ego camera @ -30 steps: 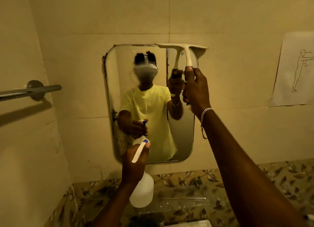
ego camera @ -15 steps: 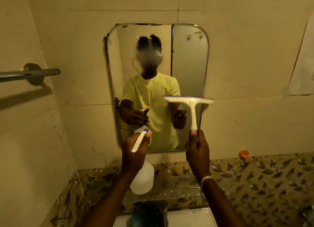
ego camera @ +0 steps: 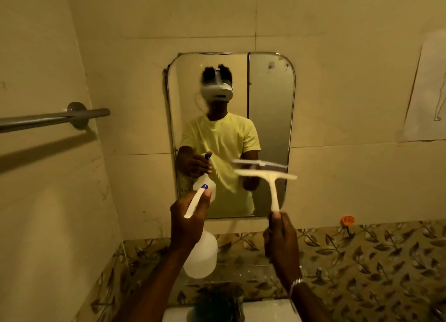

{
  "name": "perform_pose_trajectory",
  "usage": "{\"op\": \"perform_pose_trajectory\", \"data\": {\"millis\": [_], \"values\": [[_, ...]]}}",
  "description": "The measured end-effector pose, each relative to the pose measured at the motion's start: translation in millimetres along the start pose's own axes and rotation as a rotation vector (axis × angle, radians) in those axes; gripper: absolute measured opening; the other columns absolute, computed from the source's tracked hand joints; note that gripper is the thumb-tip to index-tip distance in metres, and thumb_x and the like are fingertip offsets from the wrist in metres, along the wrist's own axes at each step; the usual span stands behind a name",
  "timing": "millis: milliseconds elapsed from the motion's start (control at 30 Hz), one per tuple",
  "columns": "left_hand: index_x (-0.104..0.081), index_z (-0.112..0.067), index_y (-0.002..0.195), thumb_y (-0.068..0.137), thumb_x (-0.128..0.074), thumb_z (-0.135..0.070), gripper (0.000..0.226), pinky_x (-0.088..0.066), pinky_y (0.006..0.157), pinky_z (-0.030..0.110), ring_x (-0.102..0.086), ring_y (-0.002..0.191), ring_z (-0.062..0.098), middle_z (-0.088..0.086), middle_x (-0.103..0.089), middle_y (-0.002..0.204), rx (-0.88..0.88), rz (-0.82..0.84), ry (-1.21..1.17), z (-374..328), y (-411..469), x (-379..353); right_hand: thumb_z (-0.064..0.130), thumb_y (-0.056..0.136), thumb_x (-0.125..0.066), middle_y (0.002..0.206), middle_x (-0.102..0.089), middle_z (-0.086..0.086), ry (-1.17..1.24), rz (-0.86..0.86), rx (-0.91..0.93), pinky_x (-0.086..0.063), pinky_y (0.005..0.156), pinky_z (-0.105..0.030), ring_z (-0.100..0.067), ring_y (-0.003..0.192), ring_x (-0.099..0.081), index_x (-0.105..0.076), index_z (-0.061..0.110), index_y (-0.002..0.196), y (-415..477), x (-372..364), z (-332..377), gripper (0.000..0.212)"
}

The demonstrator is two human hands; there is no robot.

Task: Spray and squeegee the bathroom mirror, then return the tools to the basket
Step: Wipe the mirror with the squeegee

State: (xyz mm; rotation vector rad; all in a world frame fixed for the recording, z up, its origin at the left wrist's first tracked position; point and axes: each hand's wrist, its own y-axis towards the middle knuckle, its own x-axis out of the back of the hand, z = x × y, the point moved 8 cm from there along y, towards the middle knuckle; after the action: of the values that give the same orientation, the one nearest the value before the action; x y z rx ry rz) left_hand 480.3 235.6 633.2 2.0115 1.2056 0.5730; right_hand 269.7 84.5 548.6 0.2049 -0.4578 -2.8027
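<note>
A rounded bathroom mirror hangs on the tiled wall straight ahead and reflects a person in a yellow shirt. My left hand grips a white spray bottle with a blue nozzle, held in front of the mirror's lower left. My right hand holds a pale squeegee by the end of its handle. Its blade lies level in front of the mirror's lower right; whether it touches the glass I cannot tell. No basket is in view.
A metal towel bar juts out from the left wall. Leaf-patterned tiles run below the mirror, with an orange hook at the right. A dark tap and a white basin edge sit below. A paper drawing hangs at right.
The squeegee has come down from the mirror's top right corner to its lower right. My view has pulled back, so the whole mirror shows. The spray bottle has stayed at the lower left.
</note>
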Motion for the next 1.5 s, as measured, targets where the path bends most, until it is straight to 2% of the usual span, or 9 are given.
{"op": "perform_pose_trajectory", "data": {"millis": [333, 467, 533, 700, 833, 933, 1200, 1367, 1500], "values": [[-0.076, -0.012, 0.087, 0.094, -0.061, -0.047, 0.039, -0.060, 0.063, 0.034, -0.072, 0.072, 0.015, 0.002, -0.074, 0.073, -0.001, -0.021, 0.045, -3, 12, 26, 0.045, 0.110, -0.038, 0.059, -0.063, 0.009, 0.280, -0.042, 0.278, -0.045, 0.045, -0.027, -0.010, 0.048, -0.055, -0.058, 0.027, 0.093, 115, -67, 226, 0.032], [-0.076, -0.010, 0.088, 0.097, -0.062, -0.045, 0.039, -0.058, 0.061, 0.021, -0.072, 0.075, 0.011, 0.000, -0.074, 0.074, -0.016, -0.021, 0.055, 0, 15, 32, 0.046, 0.110, -0.035, 0.098, -0.073, -0.023, 0.299, -0.058, 0.266, -0.061, 0.068, -0.050, -0.043, 0.080, -0.070, -0.057, 0.010, 0.116, 131, -111, 241, 0.042], [-0.075, -0.014, 0.090, 0.096, -0.062, -0.041, 0.031, -0.054, 0.063, 0.009, -0.072, 0.078, 0.003, -0.006, -0.074, 0.076, -0.006, -0.028, 0.053, 3, 15, 35, 0.046, 0.111, -0.034, 0.108, -0.072, -0.025, 0.229, -0.037, 0.284, -0.060, 0.068, -0.044, -0.035, 0.084, -0.071, -0.055, 0.009, 0.128, 127, -135, 238, 0.047], [-0.076, -0.006, 0.094, 0.097, -0.064, -0.030, 0.027, -0.054, 0.068, 0.007, -0.073, 0.083, 0.000, -0.008, -0.073, 0.080, -0.044, -0.022, 0.069, 15, 17, 38, 0.043, 0.111, -0.036, 0.088, -0.068, -0.002, 0.035, -0.082, 0.341, -0.053, 0.055, -0.014, -0.003, 0.069, -0.065, -0.058, 0.011, 0.132, 93, -141, 176, 0.044], [-0.077, -0.007, 0.093, 0.098, -0.065, -0.034, 0.030, -0.055, 0.064, 0.009, -0.073, 0.079, 0.003, -0.006, -0.074, 0.079, -0.026, -0.037, 0.077, 28, 15, 40, 0.049, 0.108, -0.036, 0.068, -0.053, -0.002, -0.008, 0.012, 0.211, -0.042, 0.045, -0.030, -0.009, 0.051, -0.049, -0.058, 0.031, 0.118, 48, -121, 56, 0.031], [-0.076, -0.013, 0.090, 0.095, -0.062, -0.039, 0.030, -0.054, 0.062, 0.010, -0.072, 0.077, 0.006, -0.005, -0.074, 0.076, -0.021, -0.025, 0.085, 31, 13, 39, 0.057, 0.099, -0.036, 0.066, -0.054, -0.002, -0.075, -0.014, 0.069, -0.041, 0.043, -0.021, -0.005, 0.048, -0.049, -0.060, 0.027, 0.105, 7, -95, -34, 0.039], [-0.076, -0.009, 0.094, 0.095, -0.063, -0.043, 0.035, -0.052, 0.064, 0.005, -0.072, 0.081, 0.000, -0.007, -0.073, 0.079, 0.017, -0.013, 0.078, 34, 4, 40, 0.022, 0.107, -0.051, 0.105, -0.069, -0.040, -0.284, -0.103, -0.310, -0.055, 0.092, -0.059, -0.053, 0.103, -0.067, -0.069, -0.007, 0.113, -70, -37, -153, 0.035], [-0.076, -0.008, 0.093, 0.096, -0.064, -0.035, 0.029, -0.053, 0.065, 0.006, -0.072, 0.079, 0.003, -0.006, -0.074, 0.078, 0.000, -0.014, 0.070, 27, 8, 45, 0.053, 0.101, -0.041, 0.066, -0.058, -0.006, -0.007, -0.018, -0.150, -0.046, 0.048, -0.034, -0.021, 0.052, -0.054, -0.063, 0.017, 0.098, -40, -51, -46, 0.043], [-0.076, -0.010, 0.091, 0.096, -0.064, -0.032, 0.026, -0.057, 0.064, 0.015, -0.072, 0.075, 0.010, -0.002, -0.074, 0.076, -0.028, -0.021, 0.073, 16, 17, 52, 0.054, 0.108, -0.037, 0.057, -0.052, 0.007, 0.155, 0.013, 0.039, -0.037, 0.038, -0.024, -0.011, 0.043, -0.044, -0.060, 0.036, 0.086, 19, -76, 71, 0.036]]}}
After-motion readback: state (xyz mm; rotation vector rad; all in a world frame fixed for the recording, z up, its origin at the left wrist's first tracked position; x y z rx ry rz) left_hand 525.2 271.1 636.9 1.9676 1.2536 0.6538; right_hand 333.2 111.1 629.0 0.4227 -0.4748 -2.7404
